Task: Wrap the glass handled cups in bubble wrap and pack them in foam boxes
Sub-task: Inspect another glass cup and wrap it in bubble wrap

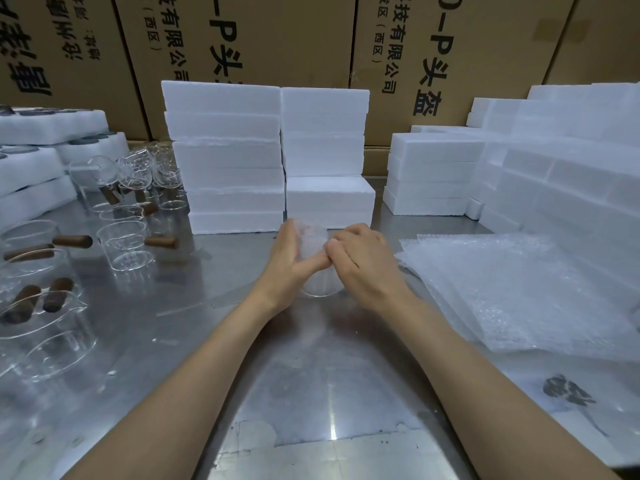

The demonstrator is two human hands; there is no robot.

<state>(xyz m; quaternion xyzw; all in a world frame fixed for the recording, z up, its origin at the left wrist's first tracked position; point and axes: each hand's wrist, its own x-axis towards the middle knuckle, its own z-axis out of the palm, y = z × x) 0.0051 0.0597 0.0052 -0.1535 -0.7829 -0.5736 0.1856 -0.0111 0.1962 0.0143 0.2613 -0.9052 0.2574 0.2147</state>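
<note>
1. The cup [320, 285] is glass, so it is likely rigid, smooth and easy to chip; it probably weighs little. Bare glass would slip, but the wrap [311, 237] around it is soft and should give the fingers purchase.
2. Judged from this view, the safest hold is around the body through the wrap, with the palms on opposite sides, not by the handle, which cannot be seen here.
3. The cup stands on the table [311, 375], mid-way across, just in front of the foam boxes [277, 161]. Only its lower rim shows below the hands.
4. The left hand [289, 261] cups the bundle's left side, fingers curved round the wrap, thumb reaching across the front.
5. The right hand [360, 261] presses from the right, its fingers curled and pinching the wrap against the cup near the left thumb.
6. Spare sheets [512, 289] lie well to the right; unwrapped cups [126, 242] stand to the left, apart from the hands.
</note>
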